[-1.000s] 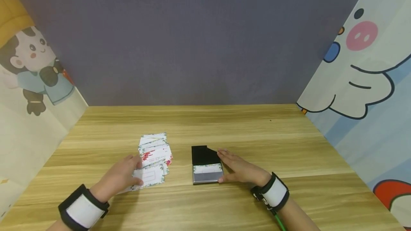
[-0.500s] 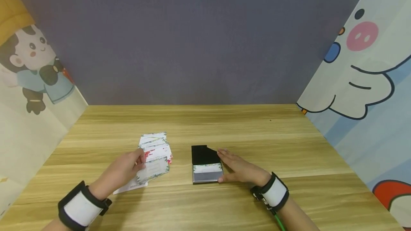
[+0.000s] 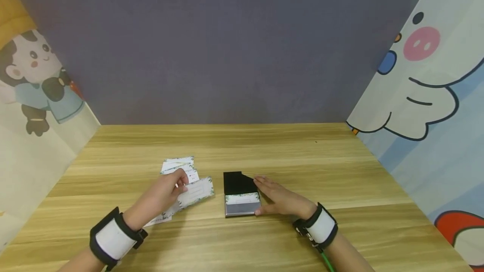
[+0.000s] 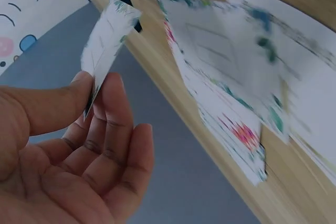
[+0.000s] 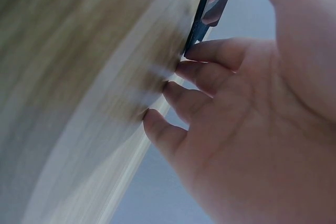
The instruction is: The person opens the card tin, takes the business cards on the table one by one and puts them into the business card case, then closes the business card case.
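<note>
My left hand [image 3: 160,196] pinches a white card with a leafy border [image 3: 198,191] between thumb and fingers, raised above the table. In the left wrist view that card [image 4: 107,38] is tilted up, away from the other cards. Beneath and beside the hand, a spread of cards [image 3: 177,165] lies overlapping, partly hidden; one shows red flowers in the left wrist view. To the right lies an opened card case [image 3: 243,210] with a black flap, a card inside it. My right hand [image 3: 285,200] rests at the case's right edge, fingers extended, fingertips on the table and touching the case.
The wood-grain table [image 3: 242,146] meets a grey panel [image 3: 227,53] at the back. Cartoon-printed panels stand on the left [image 3: 22,150] and right [image 3: 423,146]. A green cable [image 3: 327,262] runs from the right wrist strap.
My left hand has lifted the leafy-bordered card off the spread and moved it rightward, toward the card case. The right hand and the case stay in place.
</note>
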`<state>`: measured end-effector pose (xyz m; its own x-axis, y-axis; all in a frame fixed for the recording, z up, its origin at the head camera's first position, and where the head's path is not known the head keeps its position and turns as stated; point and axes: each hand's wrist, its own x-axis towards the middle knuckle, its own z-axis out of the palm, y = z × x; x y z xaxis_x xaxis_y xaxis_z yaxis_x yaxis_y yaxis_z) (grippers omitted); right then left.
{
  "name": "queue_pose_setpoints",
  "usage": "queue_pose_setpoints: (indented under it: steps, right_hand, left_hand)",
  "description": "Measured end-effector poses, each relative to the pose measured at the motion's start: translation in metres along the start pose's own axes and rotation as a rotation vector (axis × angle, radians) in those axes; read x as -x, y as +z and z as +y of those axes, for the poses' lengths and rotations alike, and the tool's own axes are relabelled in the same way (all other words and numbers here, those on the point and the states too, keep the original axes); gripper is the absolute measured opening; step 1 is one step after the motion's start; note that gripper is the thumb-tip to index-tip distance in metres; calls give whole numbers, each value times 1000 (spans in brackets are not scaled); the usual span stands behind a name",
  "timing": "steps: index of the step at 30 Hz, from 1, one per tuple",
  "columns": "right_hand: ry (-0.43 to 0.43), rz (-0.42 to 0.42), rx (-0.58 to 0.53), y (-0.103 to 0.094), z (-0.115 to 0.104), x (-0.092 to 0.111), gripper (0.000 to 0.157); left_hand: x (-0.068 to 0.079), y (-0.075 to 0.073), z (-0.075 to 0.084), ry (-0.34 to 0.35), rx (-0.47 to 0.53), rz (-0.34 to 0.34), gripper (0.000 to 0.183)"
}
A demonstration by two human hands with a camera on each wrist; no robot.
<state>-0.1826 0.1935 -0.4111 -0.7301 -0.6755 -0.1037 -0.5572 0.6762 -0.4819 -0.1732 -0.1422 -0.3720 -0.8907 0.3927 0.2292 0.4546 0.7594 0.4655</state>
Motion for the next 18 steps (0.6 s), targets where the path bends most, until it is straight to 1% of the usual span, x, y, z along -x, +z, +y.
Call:
queue_pose_setpoints:
  steps: [5, 12, 18]
  right_hand:
    - [3, -3, 2, 0, 0, -1, 89]
    - [5, 11, 17, 0, -1, -1, 89]
    - [2, 14, 32, 1, 0, -1, 89]
  left_hand:
    - [-10, 8, 9, 44, 37, 9, 11]
    - [-26, 21, 23, 59, 105, -5, 10]
    - [-39, 32, 33, 117, 141, 7, 11]
